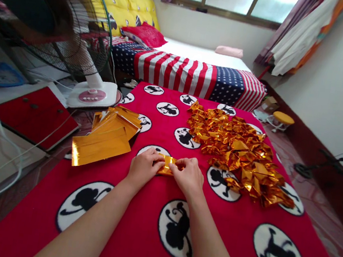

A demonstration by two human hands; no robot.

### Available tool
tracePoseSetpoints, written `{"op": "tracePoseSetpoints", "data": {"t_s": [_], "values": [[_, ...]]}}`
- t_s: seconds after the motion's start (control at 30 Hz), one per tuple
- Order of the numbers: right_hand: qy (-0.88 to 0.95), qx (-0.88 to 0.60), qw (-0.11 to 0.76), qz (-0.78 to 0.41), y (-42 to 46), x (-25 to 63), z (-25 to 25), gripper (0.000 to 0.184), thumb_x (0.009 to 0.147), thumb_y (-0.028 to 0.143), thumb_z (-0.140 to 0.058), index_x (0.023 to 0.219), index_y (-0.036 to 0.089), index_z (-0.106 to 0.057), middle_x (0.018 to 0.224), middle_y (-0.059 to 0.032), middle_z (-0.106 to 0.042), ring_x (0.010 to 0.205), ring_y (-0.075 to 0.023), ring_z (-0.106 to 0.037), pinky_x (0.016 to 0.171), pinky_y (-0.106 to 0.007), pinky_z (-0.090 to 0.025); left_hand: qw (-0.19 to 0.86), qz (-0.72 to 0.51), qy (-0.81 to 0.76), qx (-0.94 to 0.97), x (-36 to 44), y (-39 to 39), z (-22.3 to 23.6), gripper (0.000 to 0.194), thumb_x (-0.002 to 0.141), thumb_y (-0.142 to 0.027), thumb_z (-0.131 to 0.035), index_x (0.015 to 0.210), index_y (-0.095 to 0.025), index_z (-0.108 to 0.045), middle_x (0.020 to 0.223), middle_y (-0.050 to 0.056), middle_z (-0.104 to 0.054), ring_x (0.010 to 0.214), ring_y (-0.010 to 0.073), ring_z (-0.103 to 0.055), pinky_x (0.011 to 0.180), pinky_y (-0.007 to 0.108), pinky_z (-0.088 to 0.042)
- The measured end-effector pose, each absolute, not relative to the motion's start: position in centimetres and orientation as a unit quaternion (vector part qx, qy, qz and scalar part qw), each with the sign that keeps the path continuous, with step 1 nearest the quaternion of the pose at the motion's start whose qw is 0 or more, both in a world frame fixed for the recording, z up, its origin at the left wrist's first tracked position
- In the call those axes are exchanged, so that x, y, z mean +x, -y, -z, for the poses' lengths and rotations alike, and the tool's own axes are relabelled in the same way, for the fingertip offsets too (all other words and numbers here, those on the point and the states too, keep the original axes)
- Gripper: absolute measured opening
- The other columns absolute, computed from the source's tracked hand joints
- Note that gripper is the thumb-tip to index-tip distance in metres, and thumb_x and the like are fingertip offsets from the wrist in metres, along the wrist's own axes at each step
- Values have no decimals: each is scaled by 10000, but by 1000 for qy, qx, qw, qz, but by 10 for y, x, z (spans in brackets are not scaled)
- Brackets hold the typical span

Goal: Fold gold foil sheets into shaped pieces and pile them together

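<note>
A small folded piece of gold foil paper (168,164) lies low over the red cloth, between my two hands. My left hand (146,165) pinches its left end, thumb and fingers together. At the right end, my right hand (189,174) grips it the same way. Part of the paper is hidden under my fingers. Left of my hands, flat gold foil sheets (101,146) sit in a loose, overlapping stack. To the right spreads a big pile of folded gold foil pieces (235,148), set roughly in rows.
The red cloth with monkey prints (131,233) covers the surface under my hands. A fan (92,92) stands at the left, by a red board (37,114). Beyond is a bed with a striped, starred cover (179,72). An orange stool (283,118) is at the right.
</note>
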State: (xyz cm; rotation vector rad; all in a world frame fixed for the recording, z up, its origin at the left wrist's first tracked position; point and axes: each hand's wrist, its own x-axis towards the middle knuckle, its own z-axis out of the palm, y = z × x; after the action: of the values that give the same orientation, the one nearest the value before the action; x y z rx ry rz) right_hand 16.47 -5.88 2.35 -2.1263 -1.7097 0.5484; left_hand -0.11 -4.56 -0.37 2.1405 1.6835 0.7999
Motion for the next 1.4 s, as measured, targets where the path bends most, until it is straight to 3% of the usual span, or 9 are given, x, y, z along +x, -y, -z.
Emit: {"op": "tracePoseSetpoints", "data": {"t_s": [0.27, 0.6, 0.93, 1.0, 1.07, 1.17, 1.23, 1.33, 1.4], "values": [[631, -735, 202, -147, 71, 159, -12, 428, 739, 556, -685, 1022, 235, -666, 1044, -78, -574, 997, -268, -603, 801, -352, -466, 192, -251, -591, 742, -5, 45, -1, 239, 755, -378, -722, 956, -252, -754, 937, 8, -671, 828, 172, -631, 663, 279, -434], [649, -687, 231, -229, 75, 176, -8, 400, 722, 246, -701, 1118, 230, -649, 1102, -57, -552, 1024, -224, -573, 881, -342, -469, 210, -217, -583, 754, -11, 45, -4, 374, 678, -432, -780, 1028, -302, -744, 966, 0, -656, 847, 187, -620, 652, 279, -434], [665, -675, 226, -226, 80, 192, -12, 444, 739, 72, -582, 1131, 252, -687, 1083, -56, -592, 1050, -218, -559, 931, -350, -457, 222, -198, -550, 781, -18, 40, -1, 464, 668, -451, -781, 1102, -291, -733, 1041, 26, -640, 960, 221, -607, 820, 300, -479], [647, -709, 223, -168, 85, 178, -22, 345, 793, 126, -558, 1099, 208, -697, 1127, -96, -610, 1107, -260, -542, 978, -405, -432, 214, -199, -549, 783, -17, 40, -2, 457, 669, -453, -778, 1092, -286, -735, 1037, 30, -639, 964, 226, -608, 798, 296, -479], [647, -707, 255, -130, 93, 154, -31, 367, 870, 212, -516, 1214, 176, -637, 1306, -128, -567, 1222, -283, -494, 1045, -440, -386, 205, -196, -553, 784, -16, 41, -4, 413, 685, -446, -764, 1065, -287, -740, 1019, 29, -640, 933, 221, -613, 745, 286, -474], [717, -620, 267, -175, 104, 113, -33, 631, 935, 373, -465, 1484, 87, -346, 1538, -163, -363, 1439, -270, -288, 1170, -454, -247, 202, -169, -561, 785, -15, 43, -9, 261, 770, -382, -691, 989, -251, -749, 980, 38, -655, 848, 208, -612, 659, 271, -440], [741, -581, 254, -220, 107, 94, -26, 815, 913, 496, -490, 1532, 49, -203, 1586, -181, -254, 1487, -268, -179, 1190, -450, -214, 204, -161, -584, 769, -14, 43, -11, 243, 860, -331, -589, 1009, -202, -730, 951, 54, -674, 817, 204, -608, 659, 270, -425], [747, -572, 253, -228, 105, 84, -11, 915, 901, 583, -458, 1541, 25, -120, 1606, -198, -163, 1502, -279, -106, 1197, -476, -185, 200, -162, -606, 753, -13, 43, -12, 285, 923, -316, -492, 1052, -172, -702, 942, 62, -684, 814, 204, -608, 655, 266, -411], [746, -578, 248, -217, 103, 86, -4, 917, 905, 602, -431, 1538, 14, -122, 1607, -208, -135, 1502, -286, -91, 1196, -488, -179, 199, -156, -588, 768, -13, 43, -12, 256, 899, -340, -526, 1001, -204, -718, 983, 50, -674, 819, 198, -609, 615, 256, -397]]}}
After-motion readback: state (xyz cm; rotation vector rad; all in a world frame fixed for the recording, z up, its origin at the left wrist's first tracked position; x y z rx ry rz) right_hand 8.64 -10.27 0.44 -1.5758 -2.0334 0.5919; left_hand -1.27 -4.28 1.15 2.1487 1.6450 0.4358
